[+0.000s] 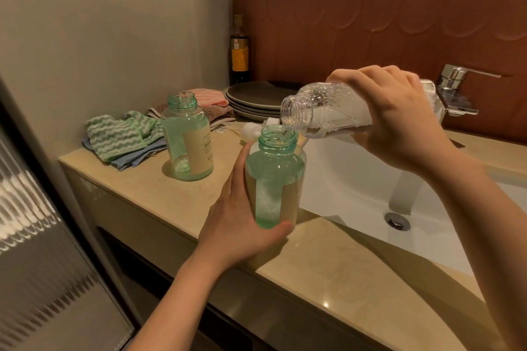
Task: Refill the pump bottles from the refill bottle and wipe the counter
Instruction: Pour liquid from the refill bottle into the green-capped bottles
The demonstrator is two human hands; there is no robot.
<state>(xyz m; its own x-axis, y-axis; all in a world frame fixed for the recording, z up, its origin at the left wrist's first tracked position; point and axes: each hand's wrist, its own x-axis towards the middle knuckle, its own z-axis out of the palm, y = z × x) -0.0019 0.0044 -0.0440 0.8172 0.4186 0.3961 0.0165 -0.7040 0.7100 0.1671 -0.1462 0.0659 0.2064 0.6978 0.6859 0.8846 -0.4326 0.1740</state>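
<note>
Pours from clear plastic refill bottle (pixel 322 114) at 2 o'clock, right hand (pixel 399 120) curled round it. Steadies green translucent pump bottle (pixel 273 179) against spills, left hand (pixel 236 225) wrapped round.

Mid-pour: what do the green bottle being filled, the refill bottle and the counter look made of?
The green bottle looks like glossy tinted plastic, possibly glass: see-through, moulded threaded neck. The refill bottle looks like thin clear plastic: threaded neck, bubbles visible inside. The counter looks like polished beige stone or an imitation: smooth, with reflected highlights.
</note>
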